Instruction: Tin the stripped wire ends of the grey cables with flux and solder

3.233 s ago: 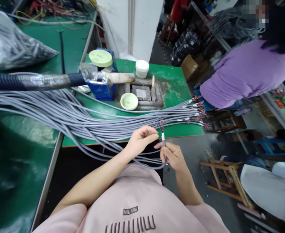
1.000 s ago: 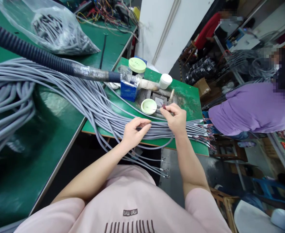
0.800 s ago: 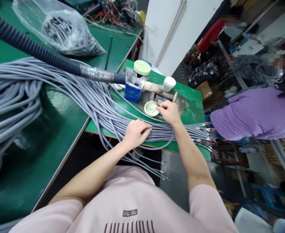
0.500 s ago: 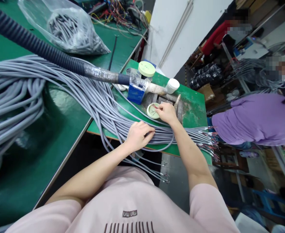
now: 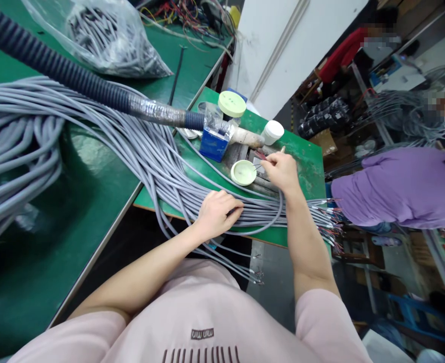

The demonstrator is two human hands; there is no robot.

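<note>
My right hand [image 5: 282, 172] pinches the end of one grey cable [image 5: 271, 228], which loops back under my wrist. Its stripped coloured wire tips [image 5: 259, 160] sit over the small metal pot [image 5: 259, 162], just right of the pale green dish [image 5: 243, 172]. My left hand [image 5: 218, 214] rests curled on the bundle of grey cables [image 5: 162, 176] at the green table's front edge, fingers pressing on several of them. The bundle's far ends [image 5: 326, 222] show stripped coloured wires.
A black corrugated hose [image 5: 56, 68] runs to a blue box [image 5: 213, 142] beside the pot. A green-lidded jar [image 5: 232, 104], a white jar [image 5: 273, 132] and a plastic bag of cables [image 5: 101, 38] lie behind. A person in purple [image 5: 396, 186] works at right.
My right hand carried the cable end up from my lap to the green dish, then shifted right over the metal pot. My left hand dropped onto the cable bundle and stayed.
</note>
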